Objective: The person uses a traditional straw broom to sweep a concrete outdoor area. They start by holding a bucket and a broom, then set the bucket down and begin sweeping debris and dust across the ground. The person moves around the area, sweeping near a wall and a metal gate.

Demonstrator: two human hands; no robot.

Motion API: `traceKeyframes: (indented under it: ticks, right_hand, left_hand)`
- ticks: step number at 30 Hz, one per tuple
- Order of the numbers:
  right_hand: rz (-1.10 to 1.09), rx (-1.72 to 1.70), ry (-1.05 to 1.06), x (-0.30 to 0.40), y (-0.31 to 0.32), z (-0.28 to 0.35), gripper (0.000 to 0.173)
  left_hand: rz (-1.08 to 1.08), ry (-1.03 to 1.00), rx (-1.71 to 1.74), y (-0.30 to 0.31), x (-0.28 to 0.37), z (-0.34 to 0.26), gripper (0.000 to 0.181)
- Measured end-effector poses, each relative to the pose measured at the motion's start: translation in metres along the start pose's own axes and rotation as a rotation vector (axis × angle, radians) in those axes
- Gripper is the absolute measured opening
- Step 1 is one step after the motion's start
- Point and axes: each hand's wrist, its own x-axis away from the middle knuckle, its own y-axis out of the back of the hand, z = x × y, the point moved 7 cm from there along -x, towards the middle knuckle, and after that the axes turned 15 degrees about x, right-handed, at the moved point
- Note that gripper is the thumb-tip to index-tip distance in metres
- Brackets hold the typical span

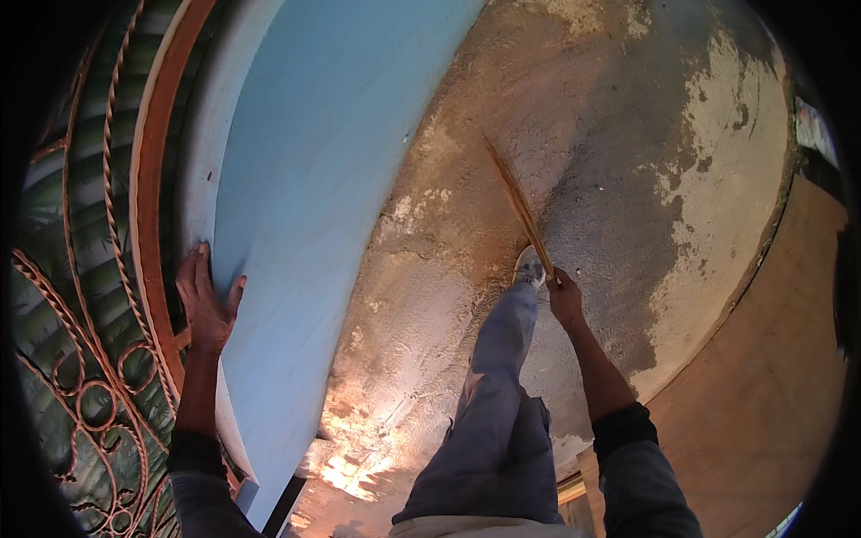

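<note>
My right hand [565, 299] grips one end of a thin bundle of brown sticks [516, 202], which looks like a stick broom. The bundle slants up and left over the wet floor, and its tip tapers to a point. On the white ledge [207, 155] atop the light-blue wall [309, 175] rests my left hand [207, 302], fingers extended and thumb apart against the blue face. It holds nothing. Just beyond my right hand, my shoe [529, 266] stands on the floor near the bundle's held end.
Rough concrete floor [430, 323] spreads ahead, damp and dark in patches, with a paler patch [733, 134] at right. A rust-coloured metal grille [151, 202] with twisted bars and scrolls rises left of the ledge. A brown flat surface [753, 363] borders the floor at right.
</note>
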Motion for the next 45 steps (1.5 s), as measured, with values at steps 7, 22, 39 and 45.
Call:
traceKeyframes:
  ticks: [7,22,39,45]
  right_hand:
    - [0.368,0.625,0.245,-0.043,0.055,-0.09,0.029]
    - [-0.169,0.17,0.074,-0.211,0.233,-0.15,0.043]
    - [-0.244,0.23,0.025,-0.28,0.301,-0.102,0.045]
    - [0.123,0.152,0.257,-0.173,0.118,-0.036,0.033]
  left_hand:
    - [-0.005,-0.043,-0.126,-0.003,0.003,0.0,0.088]
    - [0.148,0.162,-0.223,0.004,-0.022,-0.009,0.087]
    - [0.008,0.065,-0.344,0.002,-0.097,-0.056,0.073]
    - [-0.073,0.019,-0.138,0.001,-0.23,-0.089,0.073]
